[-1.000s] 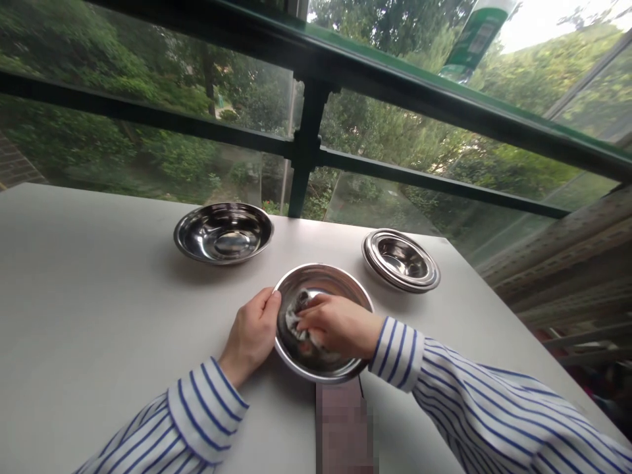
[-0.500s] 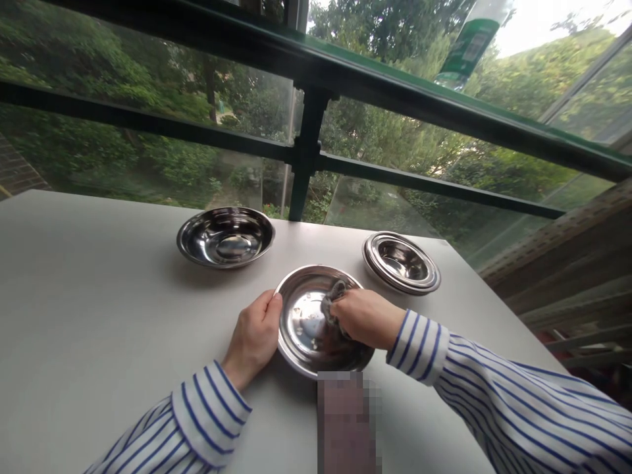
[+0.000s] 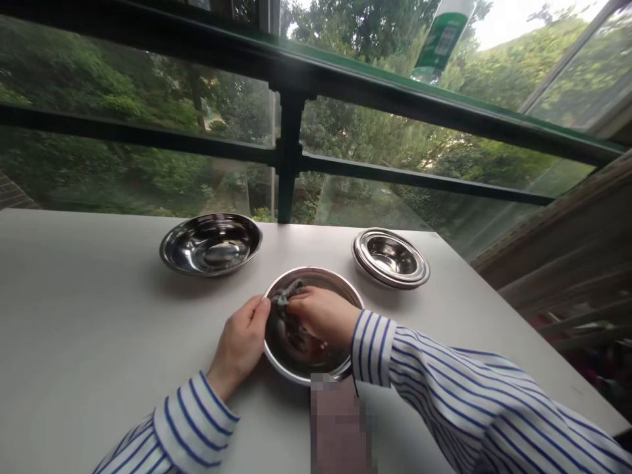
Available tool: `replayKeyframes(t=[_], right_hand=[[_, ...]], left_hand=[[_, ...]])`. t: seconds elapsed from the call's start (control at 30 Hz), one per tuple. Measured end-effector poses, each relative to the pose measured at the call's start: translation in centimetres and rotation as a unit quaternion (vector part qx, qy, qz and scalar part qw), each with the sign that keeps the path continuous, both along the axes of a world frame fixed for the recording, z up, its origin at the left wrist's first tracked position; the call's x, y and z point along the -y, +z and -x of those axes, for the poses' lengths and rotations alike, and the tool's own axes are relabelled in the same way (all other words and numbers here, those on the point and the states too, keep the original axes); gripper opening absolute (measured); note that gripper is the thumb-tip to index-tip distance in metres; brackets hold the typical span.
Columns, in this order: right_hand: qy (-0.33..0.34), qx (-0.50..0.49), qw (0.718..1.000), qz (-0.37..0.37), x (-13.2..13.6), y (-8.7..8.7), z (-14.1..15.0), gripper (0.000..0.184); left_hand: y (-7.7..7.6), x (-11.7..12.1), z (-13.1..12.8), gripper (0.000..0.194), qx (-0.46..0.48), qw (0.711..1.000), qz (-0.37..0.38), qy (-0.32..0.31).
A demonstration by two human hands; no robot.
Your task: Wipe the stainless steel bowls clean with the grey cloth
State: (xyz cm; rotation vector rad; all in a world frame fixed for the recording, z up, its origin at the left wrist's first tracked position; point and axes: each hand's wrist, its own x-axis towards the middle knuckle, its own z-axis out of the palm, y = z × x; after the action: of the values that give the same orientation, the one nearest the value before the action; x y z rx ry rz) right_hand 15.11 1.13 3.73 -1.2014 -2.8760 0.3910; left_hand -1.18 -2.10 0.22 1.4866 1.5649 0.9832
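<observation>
A shiny steel bowl (image 3: 340, 289) sits on the white table (image 3: 89, 329) right in front of me. My left hand (image 3: 239, 345) grips its left rim, fingers curled over the edge. Inside the bowl my right hand (image 3: 323, 316) is closed on a small grey cloth (image 3: 286, 293), pressed against the upper left of the inner wall. Both arms wear blue-and-white striped sleeves.
Another steel bowl (image 3: 210, 243) stands at the back left. A stack of steel bowls (image 3: 390, 258) stands at the back right. Behind the table runs a dark railing with glass (image 3: 289, 158). The table's right edge slants past my right arm.
My right hand has swept the cloth round the inside of the bowl, from the left to the right side and back to the upper left. My left hand has stayed on the rim.
</observation>
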Motion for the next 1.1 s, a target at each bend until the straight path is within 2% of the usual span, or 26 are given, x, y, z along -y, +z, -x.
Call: replayKeyframes(t=[0.2, 0.33, 0.5, 0.63, 0.73, 0.8, 0.93, 1.1], right_hand=[[-0.068, 0.023, 0.996, -0.051, -0.2, -0.1, -2.8, 0.017], [-0.033, 0.008, 0.999, -0.04, 0.3, -0.3, -1.5, 0.015], [0.061, -0.015, 0.998, 0.004, 1.4, 0.2, 0.5, 0.015], [0.1, -0.018, 0.991, 0.09, 2.6, 1.6, -1.1, 0.021], [0.099, -0.013, 0.982, 0.16, 2.9, 2.0, -1.9, 0.024], [0.091, -0.029, 0.987, 0.131, 2.9, 1.7, -1.6, 0.023], [0.069, -0.049, 0.996, 0.023, 2.1, 0.3, 0.4, 0.022], [-0.006, -0.009, 0.999, -0.049, 0.4, -0.3, 0.6, 0.02]], left_hand=[[0.1, 0.1, -0.5, 0.032, -0.005, 1.0, -0.001, -0.001], [0.1, 0.0, -0.4, 0.031, 0.0, 1.0, 0.004, -0.003], [-0.1, 0.0, -0.2, 0.029, -0.004, 1.0, -0.008, 0.015], [-0.3, 0.2, -0.3, 0.03, 0.004, 1.0, -0.008, 0.022], [-0.3, 0.1, -0.4, 0.031, 0.013, 1.0, -0.006, 0.013], [-0.3, 0.0, -0.4, 0.031, 0.008, 1.0, -0.005, 0.012], [-0.1, -0.2, -0.2, 0.03, 0.005, 1.0, -0.007, 0.002], [0.1, -0.1, -0.2, 0.029, 0.017, 1.0, -0.004, -0.012]])
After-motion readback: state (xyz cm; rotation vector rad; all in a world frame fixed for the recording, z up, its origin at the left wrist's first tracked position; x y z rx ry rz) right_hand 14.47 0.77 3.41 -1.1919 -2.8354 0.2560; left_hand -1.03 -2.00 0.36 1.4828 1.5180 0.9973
